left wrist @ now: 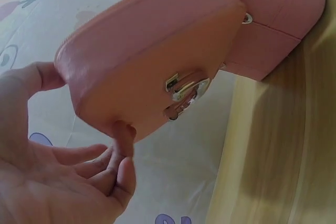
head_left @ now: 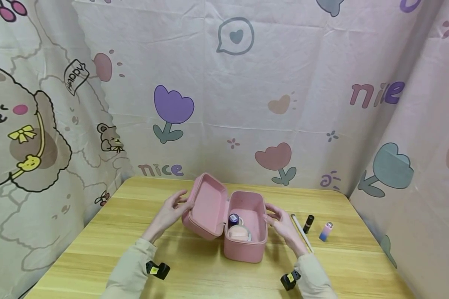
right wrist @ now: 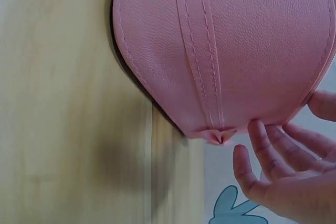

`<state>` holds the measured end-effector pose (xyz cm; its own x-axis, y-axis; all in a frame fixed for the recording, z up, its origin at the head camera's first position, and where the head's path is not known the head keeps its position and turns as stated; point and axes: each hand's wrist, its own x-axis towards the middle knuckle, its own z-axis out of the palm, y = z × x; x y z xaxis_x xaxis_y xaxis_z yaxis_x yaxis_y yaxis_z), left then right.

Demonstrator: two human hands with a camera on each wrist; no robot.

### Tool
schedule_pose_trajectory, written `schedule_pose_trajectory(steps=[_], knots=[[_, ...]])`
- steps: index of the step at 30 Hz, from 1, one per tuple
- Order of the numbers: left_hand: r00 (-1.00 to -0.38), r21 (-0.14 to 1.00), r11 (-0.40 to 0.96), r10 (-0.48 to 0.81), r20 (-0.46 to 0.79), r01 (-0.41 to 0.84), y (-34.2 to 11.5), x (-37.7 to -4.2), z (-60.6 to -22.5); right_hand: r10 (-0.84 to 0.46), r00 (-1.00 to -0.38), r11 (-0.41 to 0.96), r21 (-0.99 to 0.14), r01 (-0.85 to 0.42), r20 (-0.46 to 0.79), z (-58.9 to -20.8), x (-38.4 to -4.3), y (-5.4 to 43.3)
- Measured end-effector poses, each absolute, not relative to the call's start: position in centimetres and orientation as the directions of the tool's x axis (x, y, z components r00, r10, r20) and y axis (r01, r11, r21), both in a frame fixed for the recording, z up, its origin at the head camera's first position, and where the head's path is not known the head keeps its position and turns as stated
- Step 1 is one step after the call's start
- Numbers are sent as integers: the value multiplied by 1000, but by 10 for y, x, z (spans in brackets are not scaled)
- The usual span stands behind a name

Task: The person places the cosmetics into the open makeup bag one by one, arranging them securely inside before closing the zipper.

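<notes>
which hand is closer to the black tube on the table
Right. The right hand touches the pink box, with the black tube just beyond the white stick beside it; the left hand grips the open lid, across the box from the tube.

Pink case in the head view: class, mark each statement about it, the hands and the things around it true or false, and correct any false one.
1. The left hand holds the lid. True.
2. The lid is closed. False: it is swung open.
3. A pale pink round item is inside the pink case. True.
4. The black tube is inside the case. False: the black tube is on the table.
5. The right hand touches the case. True.
</notes>
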<state>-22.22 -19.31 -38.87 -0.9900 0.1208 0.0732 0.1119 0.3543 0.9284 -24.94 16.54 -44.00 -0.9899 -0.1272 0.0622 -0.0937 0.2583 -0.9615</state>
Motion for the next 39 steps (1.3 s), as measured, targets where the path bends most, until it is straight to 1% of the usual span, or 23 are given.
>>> schedule_pose_trajectory(steps=[4,9,13,18,21,23,26,28,30,34,39], knots=[[-986,938,327,152,68,115,-195,-223,-389,-169,-984,250,-964,-88,46,-440,-254,168],[-982,966,238,182,53,97,-196,-224,-391,-174,-984,251,-965,-73,29,-442,-259,171],[-981,975,204,185,50,89,-196,-224,-391,-174,-984,263,-962,-69,23,-442,-258,172],[-980,978,189,192,56,93,-196,-224,-392,-114,-993,302,-951,-70,37,-439,-254,180],[-979,978,187,193,60,97,-197,-224,-392,-53,-996,380,-921,-89,75,-438,-254,188],[-979,978,185,194,64,101,-197,-224,-391,-7,-994,489,-867,-97,108,-438,-253,194],[-979,977,184,194,66,103,-197,-224,-391,41,-989,668,-740,-80,145,-437,-253,202],[-979,977,186,194,68,104,-197,-224,-391,45,-987,763,-643,-65,154,-437,-252,207],[-979,976,188,194,70,107,-198,-224,-391,26,-989,827,-559,-58,142,-437,-252,210],[-978,975,189,193,77,114,-198,-224,-391,-6,-995,898,-437,-49,99,-439,-253,212],[-977,976,183,197,78,114,-198,-224,-391,-12,-994,920,-387,-52,105,-445,-257,212]])
